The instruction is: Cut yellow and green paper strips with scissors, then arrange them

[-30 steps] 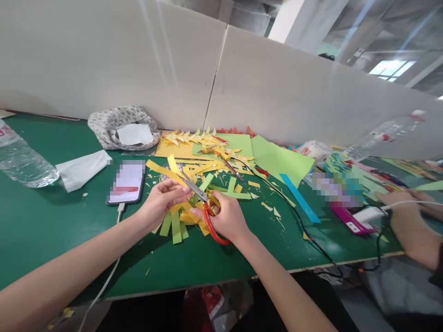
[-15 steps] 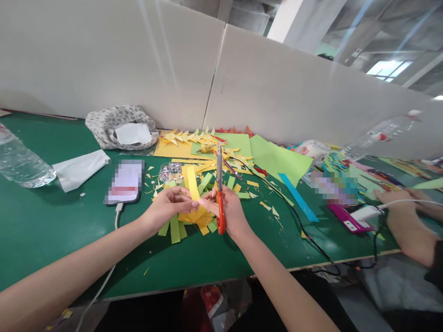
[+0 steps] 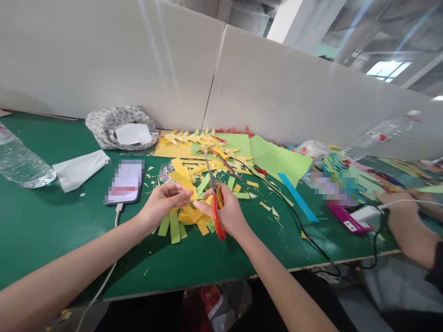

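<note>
My left hand [image 3: 165, 203] is closed, its thumb and fingers pinching a yellow paper strip [image 3: 182, 173] that rises from the fingertips and leans left. In my right hand [image 3: 226, 210] are scissors [image 3: 217, 210] with orange-red handles, their metal blades pointing up and away. My right thumb reaches toward the left fingertips; whether it touches the strip I cannot tell. Beneath both hands lies a loose pile of cut yellow strips [image 3: 194, 217] and green strips [image 3: 175, 229]. A yellow glue gun [image 3: 220, 153] lies beyond the scissors.
To the left are a charging phone [image 3: 124, 181], a white tissue [image 3: 81, 169], a water bottle [image 3: 24, 159] and a patterned fabric pouch [image 3: 121, 127]. Green paper sheets [image 3: 280, 159], a blue strip [image 3: 298, 198] and a magenta power strip [image 3: 349, 219] lie rightward, near another person's hand [image 3: 404, 216].
The scissors have tilted, their blades swinging left and their handles lowering. The yellow strip has turned and leans further left. My left hand has shifted slightly left.
</note>
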Tool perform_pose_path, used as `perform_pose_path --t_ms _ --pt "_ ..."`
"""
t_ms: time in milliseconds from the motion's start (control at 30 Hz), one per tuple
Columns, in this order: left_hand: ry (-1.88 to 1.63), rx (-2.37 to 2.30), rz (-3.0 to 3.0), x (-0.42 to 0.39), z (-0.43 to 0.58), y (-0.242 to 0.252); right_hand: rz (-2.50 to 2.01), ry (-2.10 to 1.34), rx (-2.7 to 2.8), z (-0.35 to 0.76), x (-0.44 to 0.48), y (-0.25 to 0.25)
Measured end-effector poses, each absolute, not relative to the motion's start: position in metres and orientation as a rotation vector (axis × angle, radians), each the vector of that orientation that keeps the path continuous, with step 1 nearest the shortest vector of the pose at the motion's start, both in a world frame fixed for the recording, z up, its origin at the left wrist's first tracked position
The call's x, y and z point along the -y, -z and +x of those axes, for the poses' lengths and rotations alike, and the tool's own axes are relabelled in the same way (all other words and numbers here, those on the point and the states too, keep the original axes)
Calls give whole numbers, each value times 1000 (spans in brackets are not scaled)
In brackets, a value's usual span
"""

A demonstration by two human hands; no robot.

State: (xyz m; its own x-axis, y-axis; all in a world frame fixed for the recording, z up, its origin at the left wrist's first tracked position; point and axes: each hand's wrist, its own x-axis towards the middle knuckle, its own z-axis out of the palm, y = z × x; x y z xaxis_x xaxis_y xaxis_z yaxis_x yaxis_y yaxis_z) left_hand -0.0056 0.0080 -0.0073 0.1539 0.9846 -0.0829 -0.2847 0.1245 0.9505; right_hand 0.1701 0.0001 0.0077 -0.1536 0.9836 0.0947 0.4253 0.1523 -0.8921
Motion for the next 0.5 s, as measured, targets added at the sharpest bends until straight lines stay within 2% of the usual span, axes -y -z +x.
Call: perform_pose_path --t_ms 233,500 --pt "-1329 -929 885 -10 -8 4 -1612 -415 2077 169 5 -7" --pt "-1351 -912 885 -9 -7 6 -1653 -357 2135 168 5 -2"
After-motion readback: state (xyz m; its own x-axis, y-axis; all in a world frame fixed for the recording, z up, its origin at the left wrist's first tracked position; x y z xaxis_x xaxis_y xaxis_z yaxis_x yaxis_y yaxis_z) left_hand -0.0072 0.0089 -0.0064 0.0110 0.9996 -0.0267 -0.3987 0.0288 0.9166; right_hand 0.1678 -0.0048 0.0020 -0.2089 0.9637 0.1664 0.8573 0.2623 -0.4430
